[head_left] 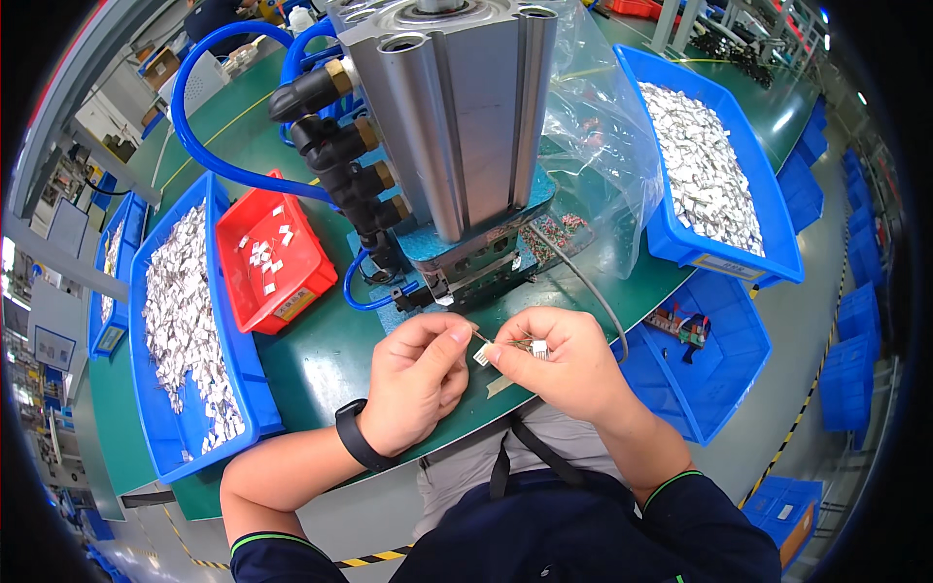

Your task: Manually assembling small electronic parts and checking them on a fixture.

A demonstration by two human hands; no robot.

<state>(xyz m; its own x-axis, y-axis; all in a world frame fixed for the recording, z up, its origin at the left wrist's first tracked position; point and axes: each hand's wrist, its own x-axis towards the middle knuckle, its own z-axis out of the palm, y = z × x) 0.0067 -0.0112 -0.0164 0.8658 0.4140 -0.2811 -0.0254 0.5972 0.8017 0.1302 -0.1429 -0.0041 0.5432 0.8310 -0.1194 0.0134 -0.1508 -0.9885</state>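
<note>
My left hand (pixel 413 379), with a black band on its wrist, pinches thumb against forefinger at the end of a thin wire lead. Close to it on the right, my right hand (pixel 573 367) grips small white block-shaped parts (pixel 540 348) with thin leads, which look like connectors. One white block (pixel 481 355) shows at the right thumb tip, between the two hands. Curled fingers hide how many parts are held. Both hands are over the table's front edge, just in front of a metal pneumatic press (pixel 471 126) with a slotted lower block (pixel 486 270).
Blue bins of white parts stand left (pixel 255 389) and right (pixel 777 238). Beside the left one is a red bin (pixel 292 253) holding several pieces. A lower blue bin (pixel 724 379) holds a circuit board (pixel 680 325). Blue hoses (pixel 224 175) and a grey cable (pixel 588 282) run from the press.
</note>
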